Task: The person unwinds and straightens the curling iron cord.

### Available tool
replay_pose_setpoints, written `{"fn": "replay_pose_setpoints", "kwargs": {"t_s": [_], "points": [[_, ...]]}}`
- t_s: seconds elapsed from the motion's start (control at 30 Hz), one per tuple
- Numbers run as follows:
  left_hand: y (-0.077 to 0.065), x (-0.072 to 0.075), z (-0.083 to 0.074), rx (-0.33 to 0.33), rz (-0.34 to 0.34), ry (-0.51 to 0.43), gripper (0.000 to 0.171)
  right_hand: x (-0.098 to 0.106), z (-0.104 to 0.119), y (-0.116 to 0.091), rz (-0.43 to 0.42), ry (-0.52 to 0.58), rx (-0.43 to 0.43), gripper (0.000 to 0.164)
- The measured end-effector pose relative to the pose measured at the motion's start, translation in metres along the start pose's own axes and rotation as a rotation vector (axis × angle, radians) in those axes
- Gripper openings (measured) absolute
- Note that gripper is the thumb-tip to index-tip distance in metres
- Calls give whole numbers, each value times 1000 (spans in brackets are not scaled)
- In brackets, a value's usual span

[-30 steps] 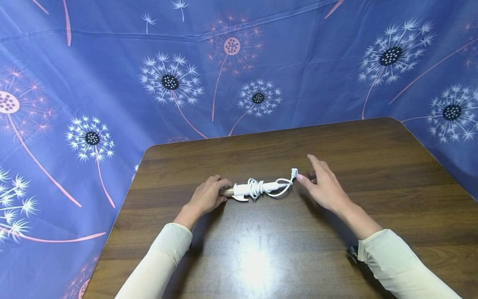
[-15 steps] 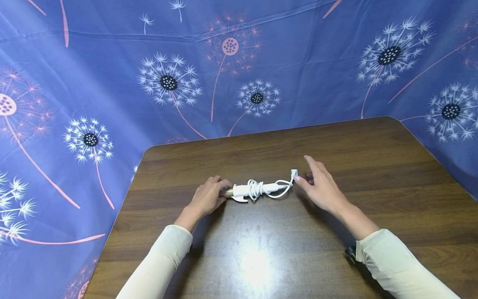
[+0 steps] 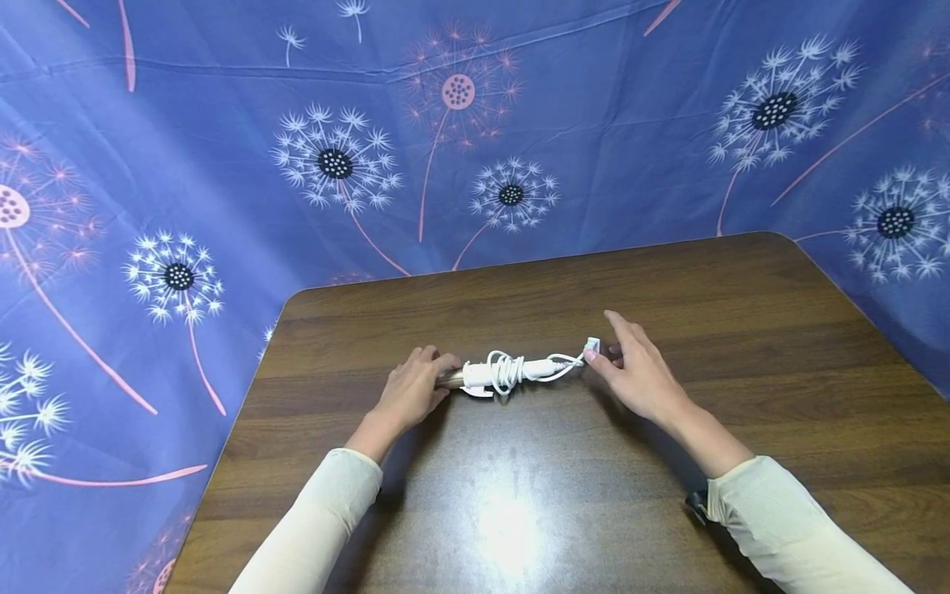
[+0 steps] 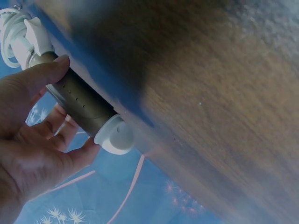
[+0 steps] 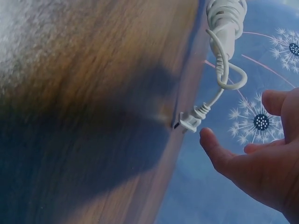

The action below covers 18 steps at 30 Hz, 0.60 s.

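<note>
A curling iron (image 3: 477, 377) lies across the middle of the table, with a white handle, a bronze barrel (image 4: 84, 100) and a white tip cap (image 4: 115, 135). Its white cord (image 3: 508, 374) is wound round the handle in several turns. My left hand (image 3: 411, 388) grips the barrel, thumb on one side and fingertips on the other. The cord's free end loops out to a white plug (image 5: 189, 120) on the right. Beside that plug is my right hand (image 3: 644, 373), its fingers relaxed and spread, holding nothing. The thumb tip (image 5: 208, 136) is close to the plug.
The brown wood-grain table (image 3: 416, 511) has rounded far corners and a bright glare near its front. Behind it hangs a blue cloth (image 3: 631, 181) printed with dandelions. A small black thing (image 3: 698, 505) shows at the right sleeve's cuff.
The plug has shifted slightly right and tilted, and the cord loop next to it has drawn narrower. The right hand has moved slightly left. The left hand keeps its grip on the barrel.
</note>
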<state>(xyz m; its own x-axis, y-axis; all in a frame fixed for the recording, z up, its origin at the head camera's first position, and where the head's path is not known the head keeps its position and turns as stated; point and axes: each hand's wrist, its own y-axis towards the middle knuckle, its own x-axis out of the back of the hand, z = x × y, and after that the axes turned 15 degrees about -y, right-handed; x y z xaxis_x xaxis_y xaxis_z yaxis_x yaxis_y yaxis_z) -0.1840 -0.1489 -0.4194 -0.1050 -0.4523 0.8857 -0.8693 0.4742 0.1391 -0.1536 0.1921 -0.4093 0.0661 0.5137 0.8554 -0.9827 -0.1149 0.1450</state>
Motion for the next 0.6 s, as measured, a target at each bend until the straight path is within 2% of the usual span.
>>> {"fn": "replay_pose_setpoints", "kwargs": {"t_s": [0.3,0.6], "points": [[1,2,-1,-29,-104,-12,49,0,4,2,-2,24,-3,74],[2,4,-5,-33,-128,-25,48,2,7,5,14,20,-46,79]]}}
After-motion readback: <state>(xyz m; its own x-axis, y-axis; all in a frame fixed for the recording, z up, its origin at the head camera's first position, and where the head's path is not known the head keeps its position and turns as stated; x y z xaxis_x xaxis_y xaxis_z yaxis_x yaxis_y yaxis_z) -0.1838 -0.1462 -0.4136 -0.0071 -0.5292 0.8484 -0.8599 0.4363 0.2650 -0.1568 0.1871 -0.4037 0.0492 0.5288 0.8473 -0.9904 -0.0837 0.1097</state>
